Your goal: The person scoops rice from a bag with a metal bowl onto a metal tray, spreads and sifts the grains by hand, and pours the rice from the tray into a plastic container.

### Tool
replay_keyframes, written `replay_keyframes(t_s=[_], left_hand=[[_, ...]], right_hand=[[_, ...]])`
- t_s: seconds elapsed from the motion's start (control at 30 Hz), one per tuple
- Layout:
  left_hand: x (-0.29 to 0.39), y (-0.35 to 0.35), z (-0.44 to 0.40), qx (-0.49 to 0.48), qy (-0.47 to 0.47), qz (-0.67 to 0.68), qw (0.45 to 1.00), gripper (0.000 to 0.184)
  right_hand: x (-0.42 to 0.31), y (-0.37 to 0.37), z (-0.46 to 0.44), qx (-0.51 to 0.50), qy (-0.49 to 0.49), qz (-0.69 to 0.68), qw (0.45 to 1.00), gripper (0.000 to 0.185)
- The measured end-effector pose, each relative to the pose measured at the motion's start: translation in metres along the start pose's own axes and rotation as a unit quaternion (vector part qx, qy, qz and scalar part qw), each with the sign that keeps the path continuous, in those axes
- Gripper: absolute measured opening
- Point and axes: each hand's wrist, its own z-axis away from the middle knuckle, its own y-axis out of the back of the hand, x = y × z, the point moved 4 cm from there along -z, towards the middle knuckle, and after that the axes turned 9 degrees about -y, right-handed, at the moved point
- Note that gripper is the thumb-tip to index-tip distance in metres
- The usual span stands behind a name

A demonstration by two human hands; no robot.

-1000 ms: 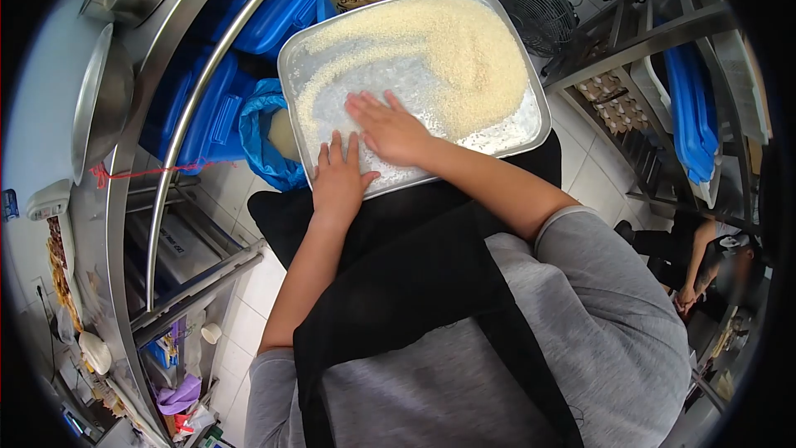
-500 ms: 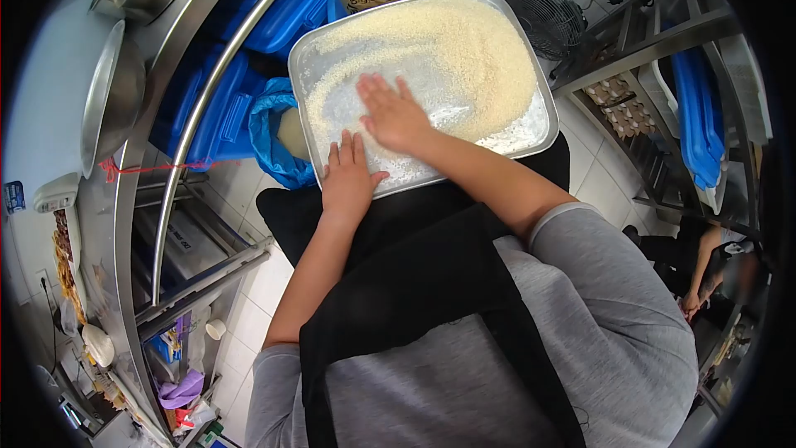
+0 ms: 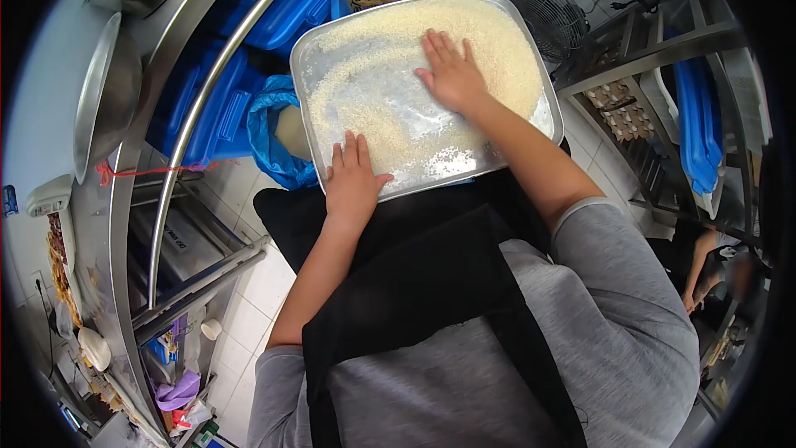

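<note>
A shallow metal tray [image 3: 303,75] rests on my lap, over the black apron. Pale rice-like grains [image 3: 506,66] lie across it, heaped thickest along the far and right sides, with bare metal showing through the middle. My right hand [image 3: 452,75] lies palm down on the grains right of centre, its fingers stretched out and a little apart. At the near left corner, my left hand [image 3: 354,178] spreads over the tray's rim, fingertips touching the grains. Neither hand grasps anything.
A blue plastic bag [image 3: 278,162] with something pale inside stands left of the tray. Blue lidded bins [image 3: 298,0] and a black fan [image 3: 535,12] are beyond it. A metal rack [image 3: 663,50] holds egg trays [image 3: 620,108] at right. Another person's arm [image 3: 699,270] shows at far right.
My right hand has swept from the tray's left-centre towards the far right. Grains now lie over the near left area, and more bare metal shows mid-tray. My left hand stays at the corner.
</note>
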Motion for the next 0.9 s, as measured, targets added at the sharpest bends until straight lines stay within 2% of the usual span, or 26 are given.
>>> replay_keyframes(t_s=[0.07, 0.27, 0.33, 0.4, 0.53, 0.6, 0.67, 0.8, 0.9], left_hand=[[0.0, -0.001, 0.0, -0.001, -0.002, -0.003, 1.0, 0.087], [0.001, 0.0, -0.001, -0.006, -0.005, -0.011, 1.0, 0.087], [0.001, 0.0, -0.001, -0.009, -0.003, -0.005, 1.0, 0.087], [0.0, -0.001, -0.001, -0.005, -0.006, -0.01, 1.0, 0.087], [-0.001, -0.001, 0.0, -0.002, -0.003, -0.012, 1.0, 0.087], [-0.001, 0.0, -0.001, -0.004, -0.003, -0.003, 1.0, 0.087], [-0.002, -0.002, 0.0, -0.002, -0.004, -0.006, 1.0, 0.087], [-0.001, -0.001, -0.001, -0.007, 0.0, -0.014, 1.0, 0.086], [0.0, -0.001, -0.001, -0.011, 0.005, -0.013, 1.0, 0.086]], right_hand=[[-0.026, -0.006, 0.0, -0.006, 0.018, -0.064, 0.998, 0.066], [-0.104, -0.007, 0.012, -0.019, 0.1, -0.129, 0.986, 0.064], [-0.109, -0.004, 0.015, -0.013, 0.116, -0.153, 0.981, 0.064], [-0.107, 0.0, 0.011, -0.072, 0.104, -0.272, 0.954, 0.063], [-0.022, 0.037, 0.012, 0.004, 0.055, -0.126, 0.991, 0.063], [0.023, 0.04, 0.026, 0.061, 0.059, -0.019, 0.996, 0.063], [0.054, 0.035, 0.051, 0.046, 0.074, 0.004, 0.996, 0.064], [0.057, 0.008, 0.076, -0.009, 0.06, 0.032, 0.998, 0.065], [0.023, -0.003, 0.069, -0.016, 0.065, -0.01, 0.998, 0.064]])
